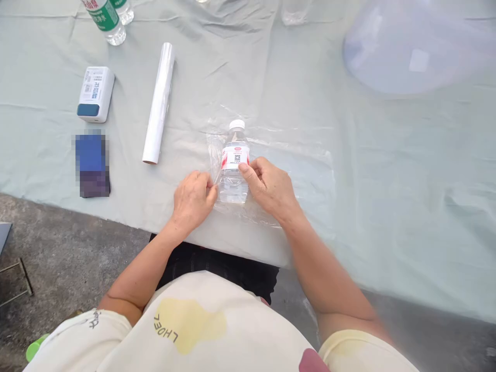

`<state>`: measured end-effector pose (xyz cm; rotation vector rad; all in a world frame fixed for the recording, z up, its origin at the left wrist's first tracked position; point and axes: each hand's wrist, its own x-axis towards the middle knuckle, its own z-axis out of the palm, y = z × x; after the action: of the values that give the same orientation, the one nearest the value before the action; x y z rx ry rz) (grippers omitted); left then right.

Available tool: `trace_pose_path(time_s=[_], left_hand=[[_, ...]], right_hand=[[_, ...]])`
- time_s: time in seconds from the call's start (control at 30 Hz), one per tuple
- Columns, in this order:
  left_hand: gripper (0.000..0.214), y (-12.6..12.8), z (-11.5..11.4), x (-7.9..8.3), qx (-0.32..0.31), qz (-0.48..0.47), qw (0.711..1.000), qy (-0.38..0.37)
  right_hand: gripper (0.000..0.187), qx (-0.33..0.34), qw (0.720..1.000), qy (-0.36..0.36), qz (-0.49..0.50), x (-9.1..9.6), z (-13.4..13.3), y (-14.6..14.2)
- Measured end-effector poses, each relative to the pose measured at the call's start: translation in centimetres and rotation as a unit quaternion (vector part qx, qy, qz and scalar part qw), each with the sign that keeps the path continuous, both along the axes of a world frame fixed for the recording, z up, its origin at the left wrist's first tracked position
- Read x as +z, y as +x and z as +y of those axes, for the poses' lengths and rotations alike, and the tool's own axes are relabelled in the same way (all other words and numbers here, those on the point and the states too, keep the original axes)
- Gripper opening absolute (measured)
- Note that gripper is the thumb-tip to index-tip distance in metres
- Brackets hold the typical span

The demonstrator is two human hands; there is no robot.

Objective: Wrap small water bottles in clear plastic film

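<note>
Bottle [229,178]: lying flat, cap [236,124] pointing fwd., long axis approx. front-to-back
L hand [194,198]: fingers curled, pinching film [310,178]
R hand [273,188]: half-curled round btl., thumb on label [229,158]

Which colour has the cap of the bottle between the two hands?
The cap is white; it shows in the head view.

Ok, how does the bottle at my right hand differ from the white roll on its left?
The bottle is clear with a printed label; the roll is plain white. The roll looks longer and slimmer than the bottle. Your right hand is at the bottle, while no hand touches the roll. Both are on the cloth-covered table, the bottle with clear film about it.
</note>
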<state>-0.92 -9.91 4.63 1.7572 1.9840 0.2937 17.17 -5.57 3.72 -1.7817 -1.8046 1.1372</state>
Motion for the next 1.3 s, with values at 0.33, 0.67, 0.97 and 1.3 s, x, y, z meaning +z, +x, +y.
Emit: trace_pose_path(time_s=[0.33, 0.67, 0.97, 1.3], left_hand=[[0.019, -0.4, 0.1, -0.3, 0.164, -0.373, 0.911, -0.066], [0.020, -1.0, 0.4, -0.5, 0.185, -0.408, 0.890, -0.086], [0.020, -1.0, -0.5, -0.5, 0.171, -0.386, 0.901, -0.103], [0.044, -2.0, 9.4, 0.4, 0.038, -0.045, 0.988, 0.145]], right_hand=[[0.111, 0.056, 0.998, 0.016, 0.005, 1.1, -1.0, -0.3], [0.102, 0.057, 0.998, 0.002, 0.033, 1.1, -0.8, 0.1], [0.089, 0.064, 0.997, -0.029, 0.013, 1.5, -0.9, -0.2], [0.099, 0.077, 0.997, -0.014, 0.005, 0.9, -0.9, -0.2]])
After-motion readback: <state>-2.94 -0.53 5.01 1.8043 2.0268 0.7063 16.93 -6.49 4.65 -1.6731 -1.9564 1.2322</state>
